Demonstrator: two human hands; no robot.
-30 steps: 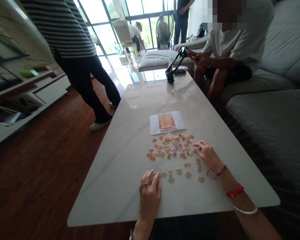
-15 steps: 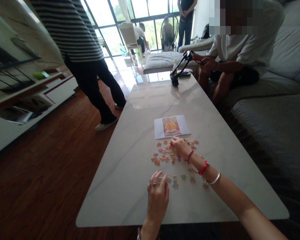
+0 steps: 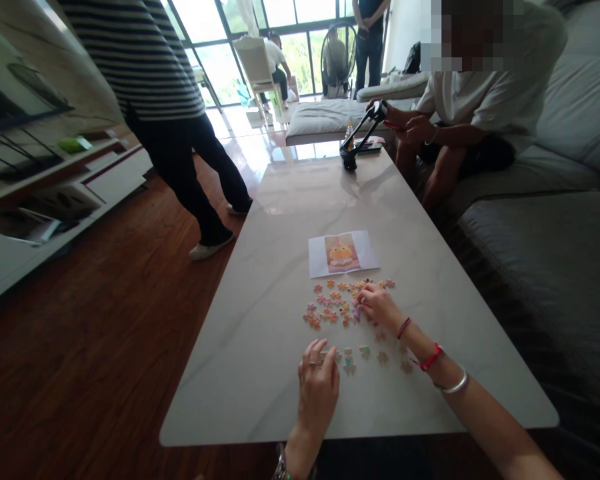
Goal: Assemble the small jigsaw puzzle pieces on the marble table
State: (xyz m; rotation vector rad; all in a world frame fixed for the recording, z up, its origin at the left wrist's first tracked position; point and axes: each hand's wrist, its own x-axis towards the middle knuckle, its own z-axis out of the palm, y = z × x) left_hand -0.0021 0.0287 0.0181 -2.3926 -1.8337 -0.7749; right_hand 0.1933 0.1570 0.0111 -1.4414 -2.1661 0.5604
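Observation:
Small orange, pink and purple jigsaw puzzle pieces lie loosely heaped on the white marble table. My right hand reaches over the right side of this heap, its fingertips pinched together on what looks like a puzzle piece, mostly hidden by the fingers. My left hand rests nearer the table's front edge, fingers bent and apart. Its fingertips partly cover a few pale pieces. Just right of it is a short cluster of pale and bluish pieces. A green-marked piece sits a little apart.
A creased paper sheet with an orange cartoon picture lies beyond the heap. Farther back stands a black folding stand. A seated person is on the grey sofa at right; someone in a striped top stands at left.
My right hand has moved right and slightly nearer across the heap, uncovering pieces at its middle. My left hand stays almost in place. The view has shifted slightly.

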